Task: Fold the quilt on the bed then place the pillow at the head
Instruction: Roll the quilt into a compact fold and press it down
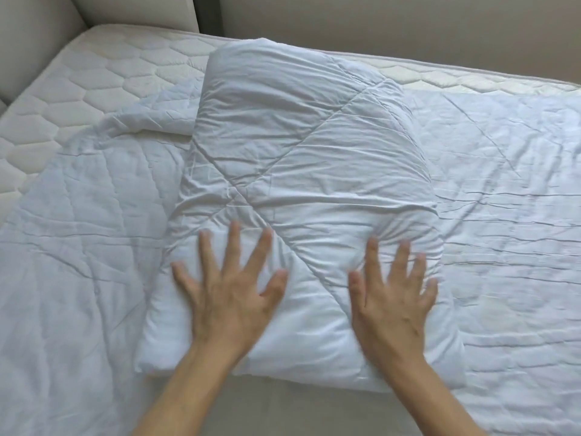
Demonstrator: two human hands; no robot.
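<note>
A white stitched quilt (314,158) lies across the bed. Its middle part is folded over into a thick band that runs from the far edge to the near edge, with single layers spread to the left and right. My left hand (229,287) rests flat on the near left of the folded band, fingers spread. On the near right of the same band my right hand (393,291) lies flat, fingers apart and slightly blurred. Neither hand grips the fabric. No pillow is in view.
The bare quilted mattress (94,70) shows at the far left and along the far edge. A padded beige headboard (34,36) stands at the upper left, with a beige wall (408,23) behind the bed. The bed's near edge runs below my forearms.
</note>
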